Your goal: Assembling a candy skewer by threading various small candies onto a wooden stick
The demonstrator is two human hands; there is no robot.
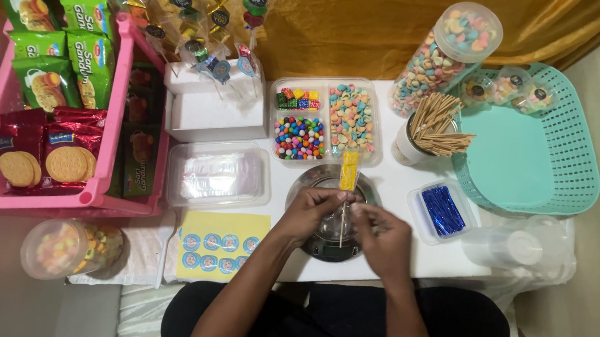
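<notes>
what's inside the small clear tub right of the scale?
The small clear tub holds a bundle of shiny blue twist ties, lying diagonally. Whatever lies beneath them on the tub floor is covered.

Your left hand (309, 213) and right hand (382, 238) cover middle of round scale (330, 249); its display you cannot read. Thin stick (342, 227) partly hidden inside your fingers, grip itself unclear. Yellow piece (348, 171) on stick too small to identify. Candy skewers (205, 20) cut off by top edge. Your forearms and lap cut off by bottom edge.
</notes>
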